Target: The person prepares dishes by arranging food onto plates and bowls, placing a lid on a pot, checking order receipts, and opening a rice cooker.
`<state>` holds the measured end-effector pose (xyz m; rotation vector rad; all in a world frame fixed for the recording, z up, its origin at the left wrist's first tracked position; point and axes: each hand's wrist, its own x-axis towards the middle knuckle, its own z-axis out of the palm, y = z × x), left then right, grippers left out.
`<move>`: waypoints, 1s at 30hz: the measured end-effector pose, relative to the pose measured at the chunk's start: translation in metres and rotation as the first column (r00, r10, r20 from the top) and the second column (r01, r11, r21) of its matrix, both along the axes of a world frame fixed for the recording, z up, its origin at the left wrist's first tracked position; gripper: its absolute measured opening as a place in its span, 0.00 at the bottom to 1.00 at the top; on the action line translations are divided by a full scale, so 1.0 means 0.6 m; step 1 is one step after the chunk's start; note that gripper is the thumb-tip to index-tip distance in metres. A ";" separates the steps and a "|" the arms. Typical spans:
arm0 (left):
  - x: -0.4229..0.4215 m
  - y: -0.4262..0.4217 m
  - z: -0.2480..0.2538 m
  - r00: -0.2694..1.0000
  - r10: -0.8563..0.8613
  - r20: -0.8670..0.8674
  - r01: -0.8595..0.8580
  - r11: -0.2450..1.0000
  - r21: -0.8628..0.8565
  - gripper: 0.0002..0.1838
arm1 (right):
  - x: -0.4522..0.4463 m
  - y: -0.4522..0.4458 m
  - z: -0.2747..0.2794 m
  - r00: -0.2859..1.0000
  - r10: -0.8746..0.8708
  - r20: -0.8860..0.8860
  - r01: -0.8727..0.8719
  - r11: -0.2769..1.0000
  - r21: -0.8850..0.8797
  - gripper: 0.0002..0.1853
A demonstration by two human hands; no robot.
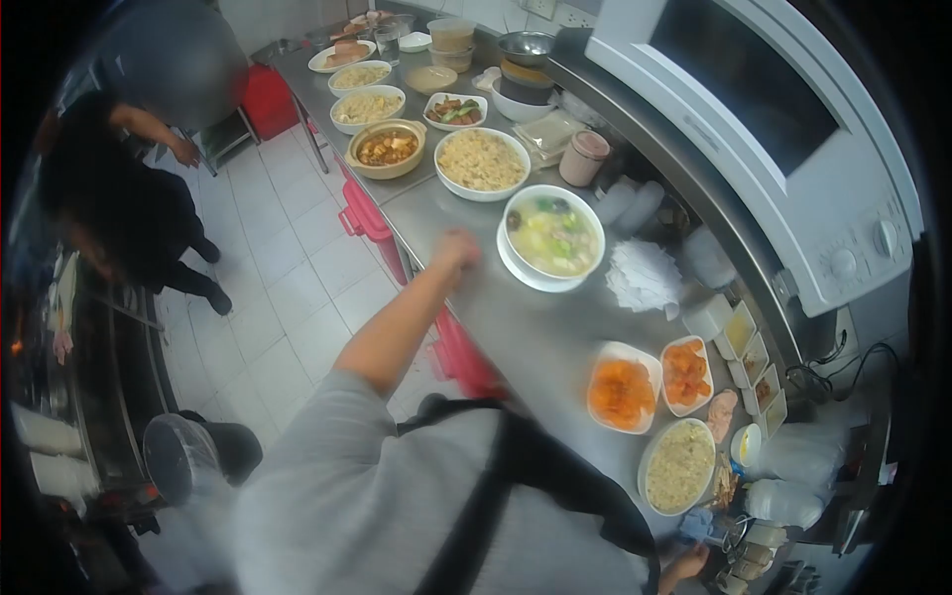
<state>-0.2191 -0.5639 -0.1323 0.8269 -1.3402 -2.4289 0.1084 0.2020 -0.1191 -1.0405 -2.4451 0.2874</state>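
Note:
My left hand (458, 250) is blurred over the steel counter (501, 327), left of a white bowl of soup (553, 236) that stands on a white plate; its fingers are smeared and nothing shows in it. A bowl of fried rice (482, 162) sits just beyond. At the lower right edge my right hand (687, 563) is partly visible beside a blue cloth (697, 524), with its fingers too unclear to read. Nearer that hand are an oval bowl of rice (677, 466) and two white dishes of orange food (623, 388) (686, 375).
Several dishes line the far counter, among them a clay pot (386, 149). White paper (643, 277) lies right of the soup, below a microwave (764, 119). A person (124, 188) in dark clothes stands at the left; a lined bin (183, 458) is on the floor.

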 end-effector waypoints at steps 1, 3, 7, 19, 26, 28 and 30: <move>-0.014 -0.047 -0.006 0.989 0.109 -0.101 -0.103 0.993 0.060 0.27 | 0.007 0.026 -0.001 0.999 -0.038 -0.037 0.039 0.999 0.018 0.16; -0.040 -0.136 0.018 0.942 0.313 -0.122 -0.303 0.948 0.093 0.40 | 0.021 0.090 -0.009 0.921 -0.021 -0.388 0.032 0.999 0.023 0.18; -0.091 -0.249 0.060 0.813 0.573 -0.100 -0.562 0.819 0.119 0.48 | 0.045 0.044 0.143 0.572 -0.286 -0.769 -0.001 0.937 -0.349 0.23; -0.006 -0.285 0.033 0.937 0.333 -0.110 -0.328 0.943 0.064 0.33 | -0.033 -0.431 0.480 0.505 0.106 -0.856 -0.801 0.426 -0.420 0.20; 0.193 -0.180 0.053 1.000 0.008 -0.018 -0.008 1.000 0.010 0.31 | -0.196 -0.599 0.216 0.540 0.837 0.089 -0.409 0.354 -0.841 0.12; 0.232 -0.130 0.060 0.998 -0.057 -0.001 0.057 0.998 0.006 0.32 | -0.206 -0.602 0.145 0.583 0.812 -0.036 -0.493 0.318 -0.810 0.12; 0.270 -0.083 0.072 0.990 -0.134 0.047 0.134 0.991 0.001 0.29 | -0.217 -0.609 0.108 0.620 0.746 -0.243 -0.547 0.189 -0.816 0.13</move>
